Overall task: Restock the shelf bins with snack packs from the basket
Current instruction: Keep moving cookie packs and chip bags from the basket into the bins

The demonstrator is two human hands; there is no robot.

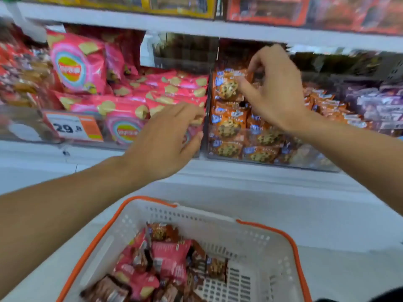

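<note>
An orange cookie pack (229, 87) sits at the top of the stack in the clear orange-pack bin (272, 158) on the shelf, pinched between the thumb and curled fingers of the right hand (277, 88), whose arm reaches in from the lower right. The left hand (165, 140) stretches forward, palm down, fingers loosely extended over the pink packs (135, 110) in the neighbouring bin; it grips nothing, though its fingertips are blurred. Below, the white basket (218, 219) with orange rim holds pink and brown snack packs (168, 260). A price tag (72, 127) reads 29.
</note>
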